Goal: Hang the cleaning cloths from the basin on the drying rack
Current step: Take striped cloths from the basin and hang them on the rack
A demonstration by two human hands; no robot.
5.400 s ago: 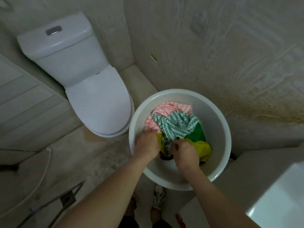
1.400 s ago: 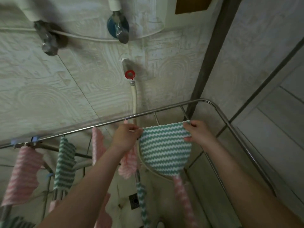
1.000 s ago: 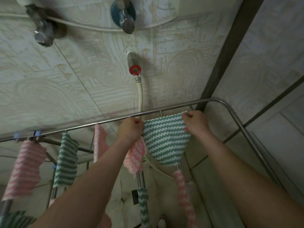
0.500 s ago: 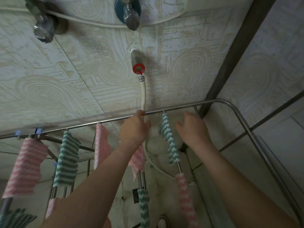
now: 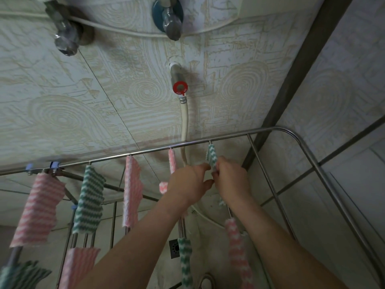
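The drying rack (image 5: 145,151) stands before the wall (image 5: 104,111), its top rail running left to right. Cloths (image 5: 89,201) hang side by side from its rods, with more on the tier below. The left hand (image 5: 187,184) and right hand (image 5: 231,180) meet on the rightmost cloth (image 5: 211,157). The hose (image 5: 184,122) hangs behind the rail, just left of it.

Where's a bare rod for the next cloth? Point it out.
Free: the bare rod between the rightmost green cloth and the right rail. Crowded: every rod left of that one carries cloths.
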